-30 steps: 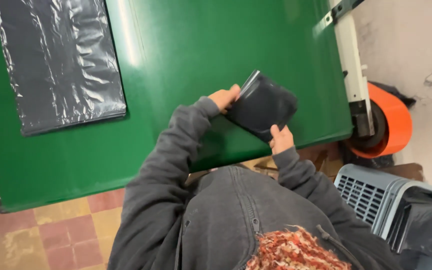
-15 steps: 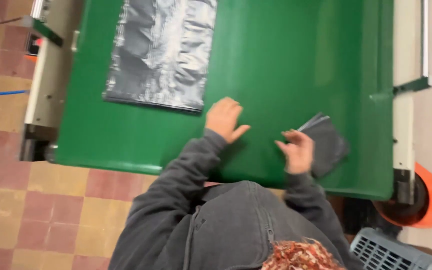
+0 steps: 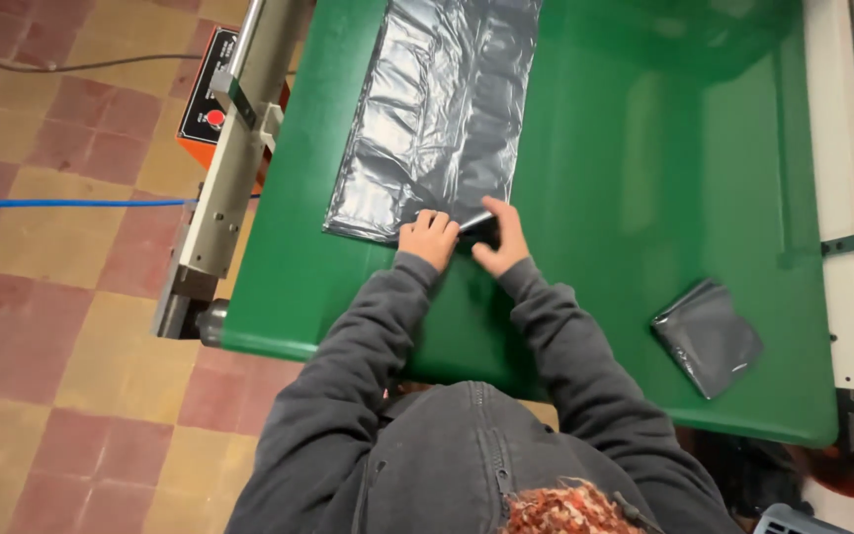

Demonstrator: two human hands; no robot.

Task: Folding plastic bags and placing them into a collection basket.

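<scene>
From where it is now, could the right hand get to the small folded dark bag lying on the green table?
Probably yes: the right hand rests on the flat plastic sheet, and only bare green table lies between it and the folded bag.

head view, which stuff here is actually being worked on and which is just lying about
In hand:
- long grey plastic sheet, flat on the green table
- left hand and right hand, both at the sheet's near edge

Lying about:
- folded grey plastic bag, on the table apart from both hands
- orange control box beside the table
- blue cable on the tiled floor
</scene>
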